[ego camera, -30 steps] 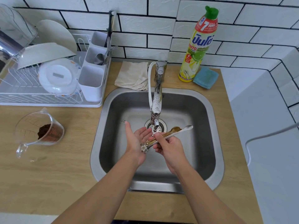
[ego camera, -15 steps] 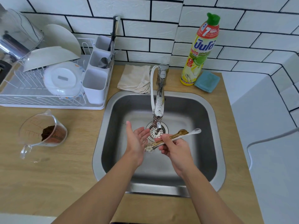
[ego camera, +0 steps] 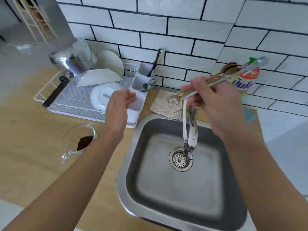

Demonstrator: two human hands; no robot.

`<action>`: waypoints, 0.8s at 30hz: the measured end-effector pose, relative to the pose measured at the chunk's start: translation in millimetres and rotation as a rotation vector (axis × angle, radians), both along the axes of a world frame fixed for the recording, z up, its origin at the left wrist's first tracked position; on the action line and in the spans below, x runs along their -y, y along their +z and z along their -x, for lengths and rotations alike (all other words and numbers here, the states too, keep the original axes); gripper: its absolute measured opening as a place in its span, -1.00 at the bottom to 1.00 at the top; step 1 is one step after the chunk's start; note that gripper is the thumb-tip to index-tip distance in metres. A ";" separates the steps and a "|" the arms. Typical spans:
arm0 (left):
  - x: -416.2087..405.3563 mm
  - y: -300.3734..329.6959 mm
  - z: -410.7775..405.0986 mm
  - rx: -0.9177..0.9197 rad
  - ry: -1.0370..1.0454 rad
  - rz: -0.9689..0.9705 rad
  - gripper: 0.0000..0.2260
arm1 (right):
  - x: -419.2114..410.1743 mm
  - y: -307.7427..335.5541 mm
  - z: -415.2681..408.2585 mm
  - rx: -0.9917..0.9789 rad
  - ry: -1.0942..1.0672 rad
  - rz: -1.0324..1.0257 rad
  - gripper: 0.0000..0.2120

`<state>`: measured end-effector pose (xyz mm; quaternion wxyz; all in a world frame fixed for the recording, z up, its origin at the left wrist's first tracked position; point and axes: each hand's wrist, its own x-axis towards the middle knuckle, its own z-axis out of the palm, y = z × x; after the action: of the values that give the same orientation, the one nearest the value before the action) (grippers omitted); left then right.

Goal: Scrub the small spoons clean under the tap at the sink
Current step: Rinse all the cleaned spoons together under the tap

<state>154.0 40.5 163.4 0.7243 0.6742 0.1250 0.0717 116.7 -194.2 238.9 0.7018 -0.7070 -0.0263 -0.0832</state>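
Note:
My right hand [ego camera: 215, 100] grips a bunch of small spoons [ego camera: 233, 71], gold ones and a white one, raised above the tap [ego camera: 191, 130] with the bowls pointing up and right. Their flower-tipped handle ends stick out left of my fingers. My left hand [ego camera: 119, 104] is empty, fingers loosely spread, hovering over the white cutlery holder [ego camera: 140, 104] of the dish rack. The steel sink [ego camera: 133, 164] lies below, with its drain strainer [ego camera: 180, 159] bare. I see no water running from the tap.
A white dish rack [ego camera: 55, 97] with plates, a pot and a cutlery holder stands left of the sink. A glass measuring cup [ego camera: 78, 140] with brown powder sits on the wooden counter. A folded cloth [ego camera: 166, 104] and a dish soap bottle [ego camera: 245, 82] lie behind the sink.
Both hands lifted out of the sink. My right hand carried the spoons up above the tap, and my left hand moved away left over the dish rack. The camera swung up and left.

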 end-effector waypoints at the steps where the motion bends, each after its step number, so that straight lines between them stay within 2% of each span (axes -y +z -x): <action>1: -6.3 4.4 -10.3 0.018 0.014 -0.005 -0.70 | -18.6 -2.8 -20.7 -0.002 -0.004 0.063 -0.77; 7: -25.6 -0.5 -54.6 -0.015 0.044 -0.072 -0.63 | -107.4 -69.6 -101.5 -0.150 0.032 0.363 -0.72; 14: -29.4 -22.0 -58.2 -0.101 -0.042 -0.155 -0.52 | -133.4 -130.4 -114.0 -0.265 0.038 0.442 -0.68; 17: -27.9 -31.8 -52.7 -0.075 -0.055 -0.202 -0.59 | -136.8 -135.6 -114.0 -0.282 0.019 0.358 -0.66; 20: -25.8 -32.4 -51.1 -0.070 -0.061 -0.252 -0.62 | -136.8 -142.1 -109.3 -0.332 0.069 0.438 -0.61; 22: -25.3 -32.2 -52.2 -0.075 -0.068 -0.265 -0.58 | -136.2 -145.9 -108.0 -0.354 0.082 0.430 -0.67; 24: -25.1 -32.8 -51.5 -0.069 -0.083 -0.306 -0.52 | -136.0 -144.8 -105.7 -0.346 0.073 0.393 -0.86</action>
<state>205.5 65.6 130.6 0.6109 0.7833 0.1094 0.0368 222.4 -58.1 94.1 0.5477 -0.8320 0.0530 0.0708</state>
